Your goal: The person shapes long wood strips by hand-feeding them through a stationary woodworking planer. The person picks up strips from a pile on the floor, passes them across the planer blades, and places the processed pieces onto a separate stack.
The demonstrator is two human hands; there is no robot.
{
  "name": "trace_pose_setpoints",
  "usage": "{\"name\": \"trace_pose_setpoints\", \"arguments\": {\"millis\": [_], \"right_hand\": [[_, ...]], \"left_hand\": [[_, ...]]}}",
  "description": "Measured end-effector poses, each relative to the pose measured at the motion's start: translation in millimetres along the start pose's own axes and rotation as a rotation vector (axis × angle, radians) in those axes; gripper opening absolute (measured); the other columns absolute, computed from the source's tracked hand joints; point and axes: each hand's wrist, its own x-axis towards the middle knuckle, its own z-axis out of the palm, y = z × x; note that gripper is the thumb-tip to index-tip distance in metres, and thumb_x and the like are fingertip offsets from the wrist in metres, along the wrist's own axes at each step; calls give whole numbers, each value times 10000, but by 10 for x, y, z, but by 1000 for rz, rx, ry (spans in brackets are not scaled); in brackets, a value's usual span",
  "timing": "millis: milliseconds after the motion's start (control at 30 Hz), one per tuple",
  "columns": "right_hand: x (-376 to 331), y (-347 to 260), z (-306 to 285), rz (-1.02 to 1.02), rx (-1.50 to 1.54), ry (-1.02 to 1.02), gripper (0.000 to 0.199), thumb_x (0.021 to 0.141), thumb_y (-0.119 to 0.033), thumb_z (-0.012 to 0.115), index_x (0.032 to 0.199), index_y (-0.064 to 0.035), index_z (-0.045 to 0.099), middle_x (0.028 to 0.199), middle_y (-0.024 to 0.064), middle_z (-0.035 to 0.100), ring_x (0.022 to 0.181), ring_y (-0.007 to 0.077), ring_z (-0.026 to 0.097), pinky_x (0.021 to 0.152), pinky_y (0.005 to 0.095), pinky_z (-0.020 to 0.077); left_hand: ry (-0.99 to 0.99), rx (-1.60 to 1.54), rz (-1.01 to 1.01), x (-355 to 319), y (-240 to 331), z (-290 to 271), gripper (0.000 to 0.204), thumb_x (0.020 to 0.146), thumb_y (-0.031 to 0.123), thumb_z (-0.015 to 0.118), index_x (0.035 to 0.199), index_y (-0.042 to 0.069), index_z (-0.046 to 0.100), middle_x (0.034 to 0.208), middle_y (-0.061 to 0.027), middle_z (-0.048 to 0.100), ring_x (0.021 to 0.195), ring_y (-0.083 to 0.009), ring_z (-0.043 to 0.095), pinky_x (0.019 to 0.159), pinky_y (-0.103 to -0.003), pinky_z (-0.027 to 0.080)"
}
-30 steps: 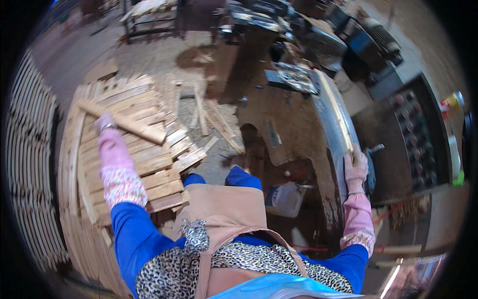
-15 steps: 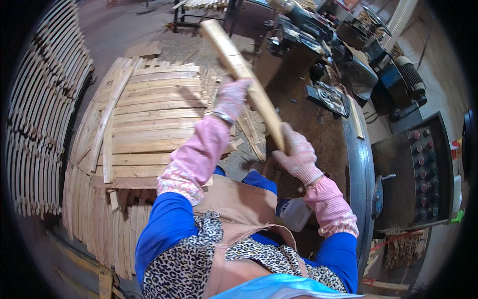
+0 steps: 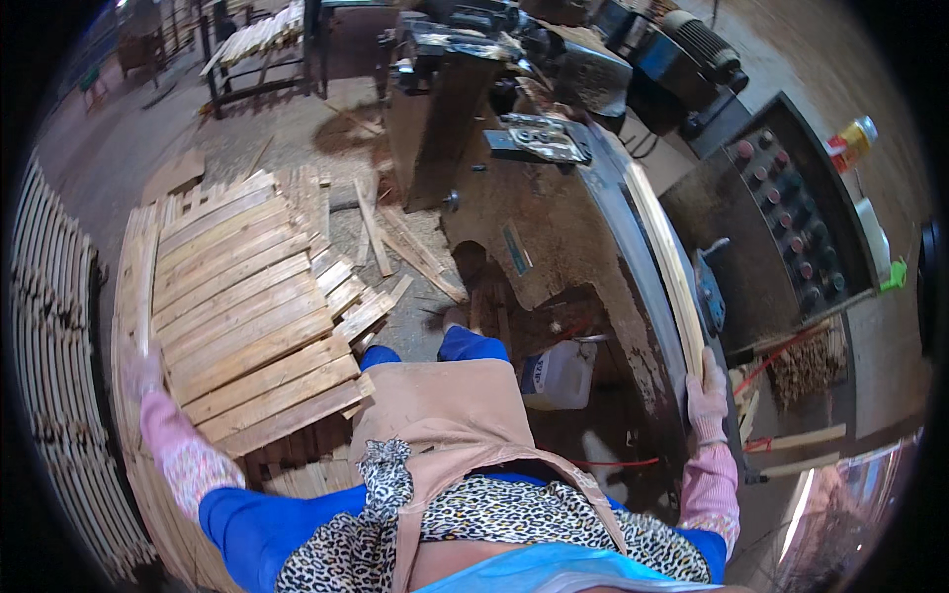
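Observation:
My right hand [image 3: 707, 390], in a pale knitted glove, is closed on the near end of a long wooden strip [image 3: 675, 280]. That strip lies along the metal edge of the machine table [image 3: 633, 222]. Far to the left, my gloved left hand [image 3: 144, 372] is at the near end of a narrow wooden strip [image 3: 145, 287] lying along the left side of the stack. Blur hides whether its fingers grip the strip. Between my arms and to the left lies the layered stack of wooden strips [image 3: 242, 296], its upper boards lying side by side.
A control panel [image 3: 786, 217] with several knobs stands right of the machine table. Motors and a cutting unit [image 3: 583, 69] are at the back. A white plastic jug [image 3: 560, 376] sits under the table. Tall racks of strips [image 3: 59, 326] line the far left. Loose offcuts [image 3: 415, 247] litter the floor.
The wooden piece held by both hands in front of me is no longer there. My right hand has moved right to the table edge, and my left hand left to the stack. The view has turned right.

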Motion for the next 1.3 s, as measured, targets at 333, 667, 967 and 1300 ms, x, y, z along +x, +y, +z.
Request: {"name": "trace_pose_setpoints", "arguments": {"millis": [333, 667, 967, 1300], "right_hand": [[2577, -1052, 1222, -17, -150, 180, 584, 917, -304, 657, 1461, -225, 462, 1163, 194, 651, 1084, 401, 620, 942, 520, 496], [1387, -699, 736, 95, -111, 1, 464, 974, -398, 589, 1415, -252, 578, 1131, 204, 661, 1100, 397, 621, 950, 513, 490], [456, -163, 254, -75, -44, 145, 411, 848, -166, 746, 1256, -146, 700, 1095, 168, 665, 1041, 357, 628, 928, 440, 509], [2513, -873, 1145, -227, -255, 132, 375, 901, -400, 674, 1196, -172, 714, 1028, 165, 702, 988, 386, 650, 848, 500, 528]], "left_hand": [[-241, 9, -37, -367, 461, -135, 614, 930, 252, 575, 1491, 44, 434, 1515, -216, 484, 1377, -388, 488, 1138, -462, 410], [-114, -171, -74, -342, 155, 147, 583, 884, 153, 614, 1442, 45, 485, 1379, -250, 587, 1254, -423, 585, 1056, -467, 466], [-38, -420, -46, -38, 20, 389, 453, 830, 205, 682, 1248, 36, 636, 1065, -214, 719, 968, -379, 703, 844, -482, 543], [-623, -1997, 90, -996, 2295, -676, 446, 909, 63, 668, 1328, -9, 532, 960, -89, 663, 800, -197, 667, 697, -335, 587]]}}
